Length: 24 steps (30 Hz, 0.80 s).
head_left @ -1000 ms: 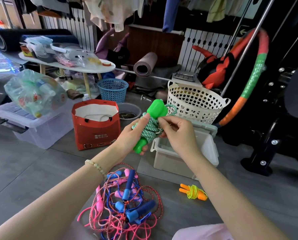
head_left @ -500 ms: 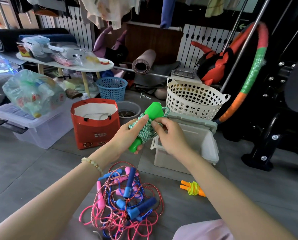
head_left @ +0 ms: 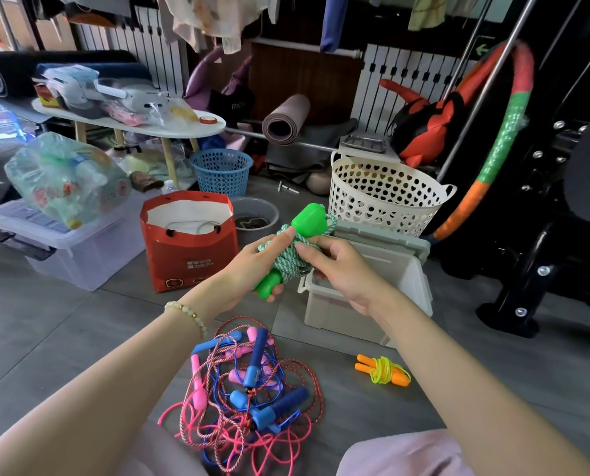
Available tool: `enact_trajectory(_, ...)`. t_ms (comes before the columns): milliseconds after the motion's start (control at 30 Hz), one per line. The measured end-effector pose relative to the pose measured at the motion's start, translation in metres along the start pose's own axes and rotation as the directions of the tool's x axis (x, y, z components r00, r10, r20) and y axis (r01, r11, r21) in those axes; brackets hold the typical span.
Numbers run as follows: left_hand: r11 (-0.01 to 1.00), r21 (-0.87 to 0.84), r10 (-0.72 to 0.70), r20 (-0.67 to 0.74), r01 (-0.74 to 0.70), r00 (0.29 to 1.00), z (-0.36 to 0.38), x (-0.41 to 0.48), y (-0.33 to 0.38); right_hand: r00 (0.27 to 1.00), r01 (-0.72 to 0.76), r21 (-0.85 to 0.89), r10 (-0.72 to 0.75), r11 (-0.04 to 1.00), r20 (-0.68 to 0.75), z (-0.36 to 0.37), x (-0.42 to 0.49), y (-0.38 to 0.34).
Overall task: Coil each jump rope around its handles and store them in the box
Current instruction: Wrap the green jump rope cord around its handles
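Above the open storage box (head_left: 369,304), both hands, left (head_left: 248,269) and right (head_left: 338,266), grip the green jump rope (head_left: 291,255), its cord coiled around the handles.

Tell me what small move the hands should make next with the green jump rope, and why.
Probably tuck the last loop under the coil: the left hand grips the green jump rope, the right hand pinches its cord, nearly all wound, one loop loose by the top handle.
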<state>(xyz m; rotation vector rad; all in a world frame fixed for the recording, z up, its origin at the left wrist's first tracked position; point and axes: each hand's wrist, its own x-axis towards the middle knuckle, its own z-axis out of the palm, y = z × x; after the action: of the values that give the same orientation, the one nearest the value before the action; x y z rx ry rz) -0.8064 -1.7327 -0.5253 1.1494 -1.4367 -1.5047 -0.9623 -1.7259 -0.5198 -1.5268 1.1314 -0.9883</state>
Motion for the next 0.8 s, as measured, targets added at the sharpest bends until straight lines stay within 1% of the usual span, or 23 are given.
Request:
enact_trajectory(100, 1.0, 0.016, -0.002, -0.014, 0.002, 1.0, 0.0, -0.001, -0.001, 0.999, 0.036, -0.096, -0.035, 0.995, 0.004, 0.001, 0.001, 0.003)
enact_trajectory(200, 1.0, 0.012, -0.013, 0.0, 0.013, 1.0, -0.003, -0.001, 0.001, 0.992, 0.067, -0.074, -0.075, 0.995, -0.105, 0.008, 0.001, 0.007)
enact_trajectory(300, 1.0, -0.009, -0.027, 0.004, 0.027, 1.0, -0.004, 0.0, 0.003, 0.973, 0.092, -0.093, -0.109, 0.991, -0.205, 0.013, 0.003, 0.008)
enact_trajectory(433, 0.996, -0.068, -0.059, -0.027, 0.057, 0.998, -0.002, 0.002, 0.003, 0.935, 0.131, 0.011, -0.12, 0.991, -0.334, 0.019, 0.005, 0.009)
enact_trajectory(500, 0.992, -0.098, -0.078, -0.038, 0.074, 0.996, -0.001, 0.002, 0.003, 0.919, 0.159, 0.074, -0.12, 0.984, -0.375, 0.021, 0.006, 0.008)
enact_trajectory(567, 0.99, -0.114, -0.09, -0.039, 0.085, 0.995, -0.001, 0.002, 0.004, 0.914, 0.184, 0.142, -0.116, 0.973, -0.389, 0.022, 0.007, 0.005)
enact_trajectory(633, 0.989, -0.114, -0.095, -0.025, 0.092, 0.995, -0.002, 0.002, 0.004, 0.921, 0.188, 0.146, -0.122, 0.971, -0.371, 0.021, 0.007, 0.002)
enact_trajectory(800, 0.99, -0.1, -0.102, 0.019, 0.103, 0.995, -0.005, 0.0, 0.003, 0.961, 0.177, 0.14, -0.14, 0.974, -0.24, 0.015, 0.006, 0.002)
